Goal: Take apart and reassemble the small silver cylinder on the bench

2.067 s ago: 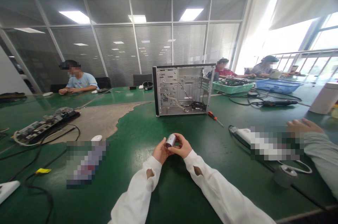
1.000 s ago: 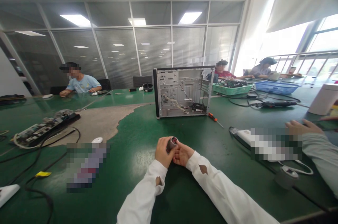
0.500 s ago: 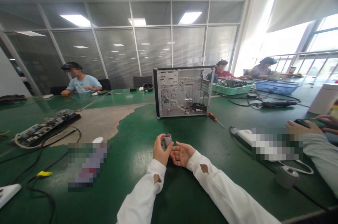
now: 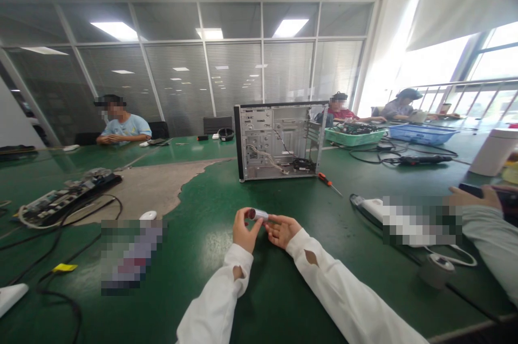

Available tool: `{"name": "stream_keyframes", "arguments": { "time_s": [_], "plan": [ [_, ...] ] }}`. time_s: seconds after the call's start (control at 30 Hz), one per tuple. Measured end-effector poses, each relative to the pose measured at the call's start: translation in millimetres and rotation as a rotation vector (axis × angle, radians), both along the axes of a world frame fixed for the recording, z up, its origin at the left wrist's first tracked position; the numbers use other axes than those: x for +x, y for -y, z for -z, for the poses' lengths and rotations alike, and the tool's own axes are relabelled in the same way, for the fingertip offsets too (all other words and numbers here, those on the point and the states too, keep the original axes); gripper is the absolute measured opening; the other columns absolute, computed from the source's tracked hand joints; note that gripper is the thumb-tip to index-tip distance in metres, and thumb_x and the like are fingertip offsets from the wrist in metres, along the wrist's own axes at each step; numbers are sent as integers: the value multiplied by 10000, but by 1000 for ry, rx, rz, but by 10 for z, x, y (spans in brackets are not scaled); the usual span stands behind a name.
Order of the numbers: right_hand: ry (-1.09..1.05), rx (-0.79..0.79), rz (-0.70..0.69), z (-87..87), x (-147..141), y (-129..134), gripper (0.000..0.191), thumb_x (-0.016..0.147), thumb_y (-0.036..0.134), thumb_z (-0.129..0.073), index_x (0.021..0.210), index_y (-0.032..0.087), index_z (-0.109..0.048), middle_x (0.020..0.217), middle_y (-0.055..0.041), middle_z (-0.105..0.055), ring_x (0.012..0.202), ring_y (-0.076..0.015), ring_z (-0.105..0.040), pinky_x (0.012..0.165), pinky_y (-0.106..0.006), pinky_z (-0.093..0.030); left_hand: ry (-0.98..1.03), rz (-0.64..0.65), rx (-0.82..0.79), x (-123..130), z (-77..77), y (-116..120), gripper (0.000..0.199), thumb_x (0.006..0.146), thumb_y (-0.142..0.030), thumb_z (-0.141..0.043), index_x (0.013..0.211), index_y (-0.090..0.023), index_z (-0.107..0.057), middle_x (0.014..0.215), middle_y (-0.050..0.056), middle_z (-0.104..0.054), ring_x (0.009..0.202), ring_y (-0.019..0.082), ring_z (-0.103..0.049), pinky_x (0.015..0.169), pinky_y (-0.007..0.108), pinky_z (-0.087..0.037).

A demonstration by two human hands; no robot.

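Note:
A small silver-grey cylinder with a dark reddish end lies tilted on its side between my hands, above the green table. My left hand pinches it near the reddish end, which points left. The fingers of my right hand meet at its other end, so that end is partly covered. Beyond my hands stands an open computer case, showing its metal frame, cables and bare bays. A screwdriver with an orange and black handle lies beside the case's lower right corner.
On the left are a cable-strewn circuit assembly, a white mouse and a blurred-out item. At right lie a white power strip, a green basket, a blue basket and a co-worker's hand. Other people sit farther back.
The cylinder has turned from upright to lying sideways, its reddish end now facing left. My right hand's fingers have come up to touch its right end.

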State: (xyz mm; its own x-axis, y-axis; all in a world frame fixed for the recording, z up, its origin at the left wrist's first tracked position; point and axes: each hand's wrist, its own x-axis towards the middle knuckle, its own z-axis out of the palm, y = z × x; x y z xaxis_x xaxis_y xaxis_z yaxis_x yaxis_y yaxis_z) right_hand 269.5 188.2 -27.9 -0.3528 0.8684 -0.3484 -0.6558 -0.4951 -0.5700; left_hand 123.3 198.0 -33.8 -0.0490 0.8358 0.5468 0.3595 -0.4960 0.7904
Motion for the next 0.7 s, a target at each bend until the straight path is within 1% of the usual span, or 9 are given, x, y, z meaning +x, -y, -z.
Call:
{"name": "stream_keyframes", "arguments": {
  "time_s": [0.07, 0.17, 0.33, 0.53, 0.7],
  "plan": [
    [92, 65, 82, 5, -12, -11, 204, 614, 150, -586, 814, 176, -553, 657, -7, -608, 611, -97, -569, 539, -213, -418, -34, -12, 27, -6, 17, -11, 303, 631, -310, -584, 892, -180, -501, 865, 51, -553, 795, 178, -538, 631, 287, -420],
    [203, 159, 161, 25, -24, -31, 266, 552, 126, -630, 801, 194, -567, 679, 2, -606, 614, -97, -563, 526, -215, -414, -79, -33, 29, -11, 47, -30, 302, 626, -320, -586, 880, -178, -504, 835, 45, -560, 775, 175, -539, 638, 292, -417],
    [278, 300, 228, 100, -2, -89, 363, 472, 134, -684, 811, 232, -598, 805, 11, -595, 664, -104, -549, 508, -206, -408, -123, -40, -14, -17, 73, -54, 289, 620, -322, -586, 860, -185, -501, 810, 28, -578, 756, 165, -547, 638, 281, -407],
    [369, 442, 348, 225, -32, -158, 451, 446, 185, -694, 884, 249, -605, 896, -12, -582, 671, -119, -539, 469, -196, -383, -150, -49, -44, -32, 37, -34, 246, 595, -303, -597, 801, -190, -522, 793, 12, -569, 748, 161, -540, 643, 280, -400],
    [415, 534, 373, 260, -63, -165, 494, 459, 163, -683, 934, 256, -583, 924, -10, -555, 651, -99, -517, 448, -182, -361, -135, -36, -55, -50, 7, -20, 241, 596, -345, -596, 778, -192, -557, 778, 17, -555, 741, 165, -531, 618, 275, -395]
  ]
}}
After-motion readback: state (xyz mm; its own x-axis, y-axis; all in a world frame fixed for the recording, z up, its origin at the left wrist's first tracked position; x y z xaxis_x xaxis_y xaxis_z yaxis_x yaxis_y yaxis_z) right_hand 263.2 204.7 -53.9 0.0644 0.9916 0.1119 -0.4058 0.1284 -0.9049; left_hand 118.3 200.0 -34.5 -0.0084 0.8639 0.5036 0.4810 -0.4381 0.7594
